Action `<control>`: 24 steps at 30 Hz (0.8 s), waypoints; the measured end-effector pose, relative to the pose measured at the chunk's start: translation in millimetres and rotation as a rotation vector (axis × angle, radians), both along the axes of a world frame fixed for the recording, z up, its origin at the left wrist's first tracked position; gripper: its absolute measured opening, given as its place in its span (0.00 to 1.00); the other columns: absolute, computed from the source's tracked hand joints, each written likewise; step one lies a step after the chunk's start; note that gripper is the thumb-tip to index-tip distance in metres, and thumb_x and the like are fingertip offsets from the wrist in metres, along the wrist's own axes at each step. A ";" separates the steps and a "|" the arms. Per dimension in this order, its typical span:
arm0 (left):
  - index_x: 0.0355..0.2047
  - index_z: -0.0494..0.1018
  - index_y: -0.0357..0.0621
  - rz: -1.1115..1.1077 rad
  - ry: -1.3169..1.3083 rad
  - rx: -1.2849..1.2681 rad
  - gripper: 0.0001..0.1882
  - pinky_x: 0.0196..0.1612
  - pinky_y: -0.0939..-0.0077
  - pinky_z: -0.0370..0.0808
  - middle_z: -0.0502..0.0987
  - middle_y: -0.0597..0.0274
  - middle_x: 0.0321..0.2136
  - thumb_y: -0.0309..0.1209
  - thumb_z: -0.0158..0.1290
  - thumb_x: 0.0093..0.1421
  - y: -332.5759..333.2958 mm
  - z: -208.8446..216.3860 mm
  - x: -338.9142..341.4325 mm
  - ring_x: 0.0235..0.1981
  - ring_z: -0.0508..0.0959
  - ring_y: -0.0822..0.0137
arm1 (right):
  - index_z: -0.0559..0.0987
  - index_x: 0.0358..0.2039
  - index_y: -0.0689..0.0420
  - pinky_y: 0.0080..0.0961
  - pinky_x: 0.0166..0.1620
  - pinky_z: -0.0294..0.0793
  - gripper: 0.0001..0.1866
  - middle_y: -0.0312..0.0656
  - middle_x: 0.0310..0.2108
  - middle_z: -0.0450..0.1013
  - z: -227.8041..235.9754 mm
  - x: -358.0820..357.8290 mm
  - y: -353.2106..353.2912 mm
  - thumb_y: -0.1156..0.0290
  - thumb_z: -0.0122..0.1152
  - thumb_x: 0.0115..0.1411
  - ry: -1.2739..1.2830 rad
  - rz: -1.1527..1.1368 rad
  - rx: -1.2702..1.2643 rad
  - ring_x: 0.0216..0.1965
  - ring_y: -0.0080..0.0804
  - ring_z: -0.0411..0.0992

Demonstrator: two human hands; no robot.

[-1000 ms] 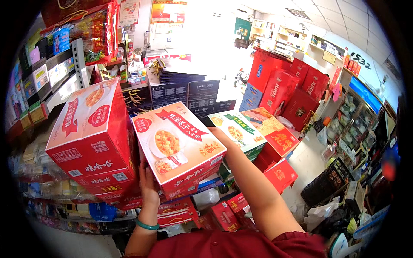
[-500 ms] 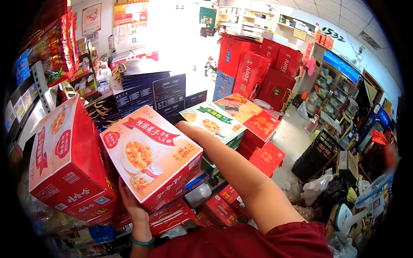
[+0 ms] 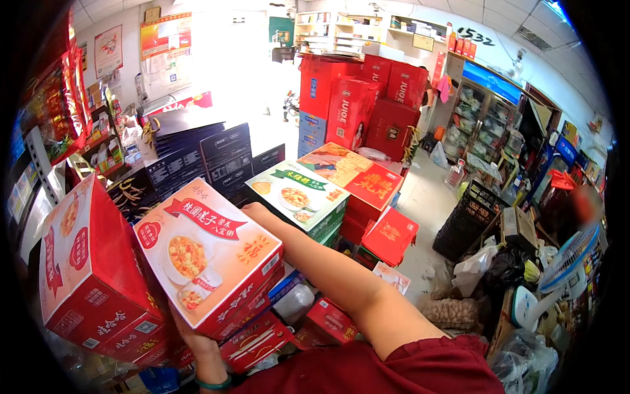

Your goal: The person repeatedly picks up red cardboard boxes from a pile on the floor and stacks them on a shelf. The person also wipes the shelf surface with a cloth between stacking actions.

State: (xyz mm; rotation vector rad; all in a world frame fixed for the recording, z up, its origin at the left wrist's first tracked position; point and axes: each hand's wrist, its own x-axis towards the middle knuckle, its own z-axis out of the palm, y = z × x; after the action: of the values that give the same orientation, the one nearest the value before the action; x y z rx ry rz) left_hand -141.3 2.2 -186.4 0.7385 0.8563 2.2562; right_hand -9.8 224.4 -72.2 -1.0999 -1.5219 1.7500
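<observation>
A red carton with a pale pink top, picturing a bowl of porridge [image 3: 187,259], is between my two hands, tilted. My left hand [image 3: 195,338] supports its near lower edge, with the fingers hidden under and behind it; a green bangle circles that wrist. My right hand [image 3: 252,209] reaches around its far right side, the fingertips out of sight behind it. Close on the left stands a matching red carton [image 3: 108,308]. Just beyond my right hand lies a green-and-white carton [image 3: 298,190], beside a red and orange gift box [image 3: 351,171].
Dark blue boxes [image 3: 226,154] stand behind the held carton. Tall red cartons [image 3: 354,108] are stacked farther back. On the right are a black plastic crate [image 3: 469,220], plastic bags [image 3: 476,266] and a fan [image 3: 567,259]. Lower red boxes [image 3: 328,320] sit near my body.
My view has turned a little to the right, so most things appear farther left. Both hands stay on the carton, which keeps nearly the same place beside the matching carton.
</observation>
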 end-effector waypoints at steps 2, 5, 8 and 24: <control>0.58 0.56 0.36 -0.103 -0.110 0.029 0.28 0.54 0.63 0.68 0.65 0.50 0.54 0.44 0.37 0.65 -6.3 -10.8 -8.2 0.53 0.69 0.58 | 0.77 0.36 0.66 0.24 0.32 0.74 0.12 0.46 0.30 0.76 0.8 8.3 -10.2 0.70 0.54 0.57 0.055 -0.042 -0.049 0.30 0.30 0.76; 0.58 0.56 0.37 -0.046 -0.132 -0.059 0.30 0.48 0.62 0.74 0.67 0.48 0.52 0.47 0.40 0.63 -13.3 -20.7 -17.3 0.49 0.73 0.56 | 0.77 0.35 0.66 0.24 0.31 0.74 0.12 0.45 0.29 0.76 0.0 23.7 -23.6 0.70 0.54 0.57 0.168 -0.108 -0.133 0.30 0.30 0.76; 0.57 0.58 0.37 -0.180 -0.161 -0.062 0.28 0.52 0.62 0.70 0.67 0.50 0.53 0.44 0.38 0.64 -22.2 -10.8 -12.7 0.51 0.70 0.57 | 0.76 0.32 0.66 0.23 0.29 0.73 0.11 0.45 0.27 0.75 -11.4 36.4 -36.7 0.70 0.55 0.55 0.344 -0.160 -0.199 0.27 0.29 0.74; 0.61 0.51 0.39 -0.441 -0.161 -0.043 0.38 0.59 0.59 0.61 0.61 0.53 0.58 0.57 0.32 0.63 -56.0 26.4 76.5 0.58 0.63 0.57 | 0.73 0.32 0.61 0.11 0.25 0.62 0.09 0.31 0.23 0.69 12.0 132.1 -119.4 0.67 0.53 0.60 0.473 -0.321 0.162 0.21 0.12 0.63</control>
State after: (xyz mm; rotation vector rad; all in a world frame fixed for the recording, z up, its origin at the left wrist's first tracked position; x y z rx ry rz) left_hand -64.8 -53.7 -160.0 0.6430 0.5950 1.8685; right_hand 122.3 105.0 -60.2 -0.7318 -1.1052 1.4997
